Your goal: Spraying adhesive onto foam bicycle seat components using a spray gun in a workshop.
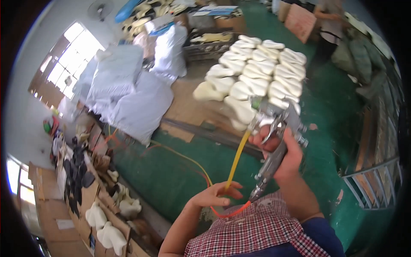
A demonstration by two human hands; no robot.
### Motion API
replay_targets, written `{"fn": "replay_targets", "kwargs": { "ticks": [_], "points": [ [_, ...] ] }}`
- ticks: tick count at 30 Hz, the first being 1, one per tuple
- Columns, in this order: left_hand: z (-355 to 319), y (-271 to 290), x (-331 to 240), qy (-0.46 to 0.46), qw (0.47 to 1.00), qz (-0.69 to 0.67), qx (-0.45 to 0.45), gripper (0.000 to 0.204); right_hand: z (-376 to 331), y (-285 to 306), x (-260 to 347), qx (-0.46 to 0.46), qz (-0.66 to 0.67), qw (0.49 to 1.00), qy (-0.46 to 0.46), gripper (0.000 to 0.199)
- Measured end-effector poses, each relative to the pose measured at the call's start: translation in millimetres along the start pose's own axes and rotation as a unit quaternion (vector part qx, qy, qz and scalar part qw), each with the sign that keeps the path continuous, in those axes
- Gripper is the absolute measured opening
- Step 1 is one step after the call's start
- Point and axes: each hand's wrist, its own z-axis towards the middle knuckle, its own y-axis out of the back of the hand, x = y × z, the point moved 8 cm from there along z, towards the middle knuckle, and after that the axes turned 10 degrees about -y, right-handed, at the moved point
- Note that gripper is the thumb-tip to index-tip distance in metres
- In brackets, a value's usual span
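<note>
The left hand pinches the hose, yellow above and orange below, just left of the gun's base. The right hand is clenched around the spray gun, a silvery metal tool tilted with its nozzle toward the cream pads stacked just above.
</note>
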Motion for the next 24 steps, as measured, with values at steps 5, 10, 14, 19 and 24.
{"fn": "replay_targets", "kwargs": {
  "ticks": [5, 10, 14, 19, 24],
  "points": [
    [-167, 92, 24, 0.036, 0.982, 0.016, -0.186, 0.071, 107, -87, -63, -0.001, -0.039, 0.999, 0.005, 0.043],
    [-260, 181, 84, 0.113, 0.903, 0.119, -0.398, 0.042, 186, -112, -53, 0.087, -0.034, 0.981, 0.172, 0.037],
    [-349, 303, 136, 0.164, 0.734, 0.370, -0.546, 0.022, 244, -80, -51, 0.043, -0.028, 0.966, 0.255, 0.035],
    [-490, 470, 82, 0.085, 0.530, 0.416, -0.734, 0.013, 357, -13, -134, -0.123, -0.080, 0.976, 0.162, 0.029],
    [-429, 588, -167, 0.131, 0.392, 0.646, -0.642, 0.046, 452, 47, -225, -0.225, -0.181, 0.957, -0.025, 0.024]
  ]
}}
